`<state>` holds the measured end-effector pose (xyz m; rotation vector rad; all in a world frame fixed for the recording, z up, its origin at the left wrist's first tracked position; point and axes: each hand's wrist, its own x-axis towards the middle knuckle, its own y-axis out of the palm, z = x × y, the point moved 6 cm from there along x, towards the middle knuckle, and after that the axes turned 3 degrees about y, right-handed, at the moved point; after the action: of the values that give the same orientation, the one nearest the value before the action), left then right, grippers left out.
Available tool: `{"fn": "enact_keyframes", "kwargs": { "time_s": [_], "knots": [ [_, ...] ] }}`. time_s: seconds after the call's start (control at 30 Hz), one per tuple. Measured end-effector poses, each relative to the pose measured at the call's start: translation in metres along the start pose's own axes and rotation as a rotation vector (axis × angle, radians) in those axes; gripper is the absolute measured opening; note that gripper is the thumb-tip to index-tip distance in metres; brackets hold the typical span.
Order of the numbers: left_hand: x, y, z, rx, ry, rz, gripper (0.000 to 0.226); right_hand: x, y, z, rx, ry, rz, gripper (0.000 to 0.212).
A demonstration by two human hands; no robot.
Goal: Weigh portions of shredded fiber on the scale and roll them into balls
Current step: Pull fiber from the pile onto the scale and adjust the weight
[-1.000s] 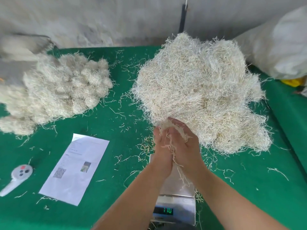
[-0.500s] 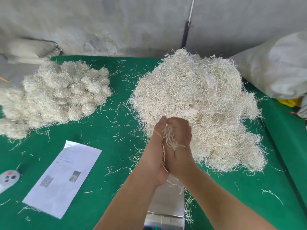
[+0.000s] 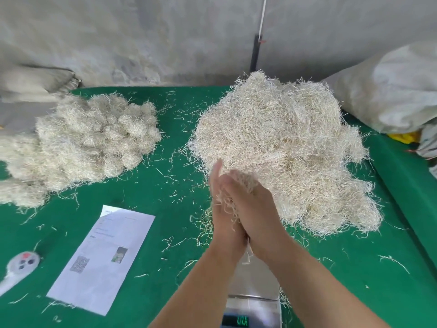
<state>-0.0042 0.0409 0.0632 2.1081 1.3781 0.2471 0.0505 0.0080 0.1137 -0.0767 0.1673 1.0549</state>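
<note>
table cloth (image 3: 165, 190): green | fiber pile (image 3: 283, 143): pale beige | paper (image 3: 104, 259): white

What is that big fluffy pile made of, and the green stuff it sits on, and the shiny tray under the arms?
The big pile looks like dry, pale shredded plant fiber: thin, stiff, curly strands with a matte look. The green table cover seems to be felt or similar cloth: flat, dull, no shine. The scale tray looks like brushed metal, probably steel: grey and softly reflective.
</note>
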Motion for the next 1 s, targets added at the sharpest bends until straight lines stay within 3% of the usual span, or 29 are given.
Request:
{"fn": "enact_keyframes", "kwargs": {
  "time_s": [0.03, 0.1, 0.17, 0.27, 0.37, 0.5, 0.6, 0.67, 0.7, 0.77, 0.83, 0.93, 1.0],
  "knots": [
    [-0.001, 0.000, 0.001, -0.031, -0.008, -0.032, 0.064, 0.000, 0.003, 0.001, -0.046, -0.058, -0.030, 0.042],
    [-0.002, -0.003, -0.004, -0.131, -0.038, -0.105, 0.068, -0.005, 0.003, 0.009, -0.101, -0.201, -0.077, 0.042],
    [-0.002, 0.000, -0.018, -0.228, -0.028, -0.034, 0.067, -0.006, -0.001, 0.009, -0.116, -0.298, -0.134, 0.045],
    [-0.004, 0.005, -0.019, -0.306, -0.228, -0.088, 0.054, 0.001, 0.002, 0.004, 0.033, -0.211, -0.114, 0.048],
    [-0.004, 0.008, -0.014, 0.009, -0.278, -0.060, 0.054, 0.014, -0.002, -0.008, 0.049, -0.138, -0.171, 0.056],
    [-0.001, 0.003, -0.015, 0.090, -0.342, -0.043, 0.049, 0.017, 0.003, -0.013, -0.116, -0.203, -0.205, 0.048],
    [0.005, 0.005, -0.018, 0.100, -0.259, -0.038, 0.043, 0.024, -0.009, -0.008, -0.412, -0.357, -0.349, 0.044],
    [0.010, -0.001, -0.017, 0.094, -0.208, -0.145, 0.039, 0.031, -0.007, -0.012, -0.415, -0.212, -0.204, 0.056],
    [0.012, -0.003, -0.019, 0.083, -0.174, -0.174, 0.041, 0.032, 0.000, -0.017, -0.279, -0.078, -0.055, 0.067],
    [0.017, -0.005, -0.021, 0.187, -0.095, -0.179, 0.042, 0.024, 0.014, -0.031, 0.280, 0.253, 0.114, 0.072],
    [0.016, -0.003, -0.025, 0.324, 0.060, -0.122, 0.038, 0.016, 0.015, -0.035, 0.568, 0.382, 0.042, 0.050],
    [0.013, 0.003, -0.022, 0.454, 0.245, -0.017, 0.030, 0.016, 0.006, -0.024, 0.301, 0.204, -0.102, 0.034],
    [0.020, -0.005, -0.023, 0.544, 0.257, -0.072, 0.042, 0.017, 0.003, -0.017, 0.208, 0.105, -0.140, 0.032]
  ]
}}
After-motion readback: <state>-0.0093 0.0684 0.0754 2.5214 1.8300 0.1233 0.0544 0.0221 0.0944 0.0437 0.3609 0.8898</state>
